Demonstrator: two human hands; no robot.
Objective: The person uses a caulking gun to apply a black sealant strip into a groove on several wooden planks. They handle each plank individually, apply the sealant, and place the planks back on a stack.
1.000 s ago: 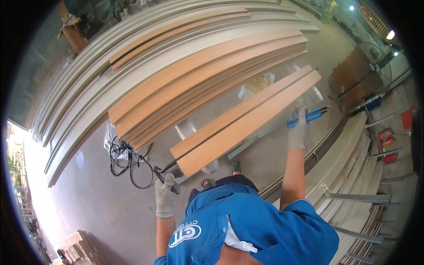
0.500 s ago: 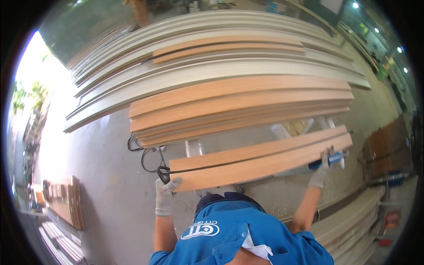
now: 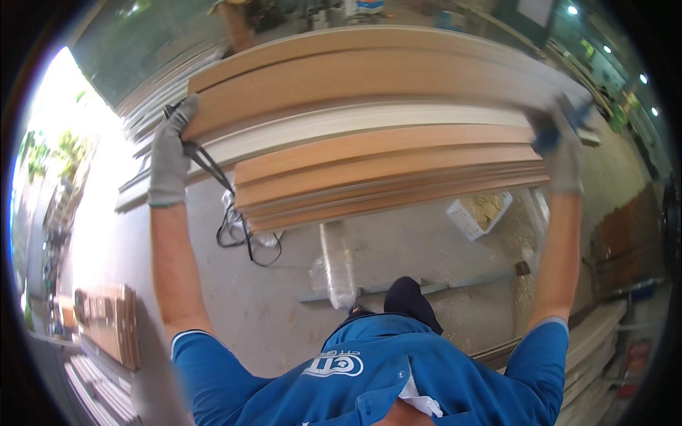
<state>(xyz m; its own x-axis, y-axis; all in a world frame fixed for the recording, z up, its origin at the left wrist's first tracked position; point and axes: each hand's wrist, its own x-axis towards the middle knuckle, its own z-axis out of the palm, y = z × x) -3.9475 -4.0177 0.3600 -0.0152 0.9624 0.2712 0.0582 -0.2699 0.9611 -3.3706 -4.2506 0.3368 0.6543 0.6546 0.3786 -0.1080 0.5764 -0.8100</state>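
My arms are stretched out ahead, carrying a long wood-coloured board [image 3: 341, 79] with a dark groove along it. My gloved left hand [image 3: 170, 156] is closed on the board's left end, and a black strip [image 3: 207, 167] dangles beside it. At the other end my gloved right hand [image 3: 566, 156] grips the board, smeared by motion. A blue tool [image 3: 550, 135] shows at that hand; its kind is too blurred to tell. Below the carried board lies a stack of similar boards [image 3: 391, 160].
Long pale profiles [image 3: 341, 119] lie beyond the stack. On the floor are black strip coils [image 3: 238, 234], a plastic-wrapped roll [image 3: 337, 266], a white box [image 3: 477, 215] and a metal bar [image 3: 455, 284]. Bundled brown panels [image 3: 106, 323] stand at left, more brown panels [image 3: 625, 238] at right.
Both hands have lifted the board forward, away from my body, to over the pale profiles. The floor, box and wrapped roll near my feet are now uncovered.
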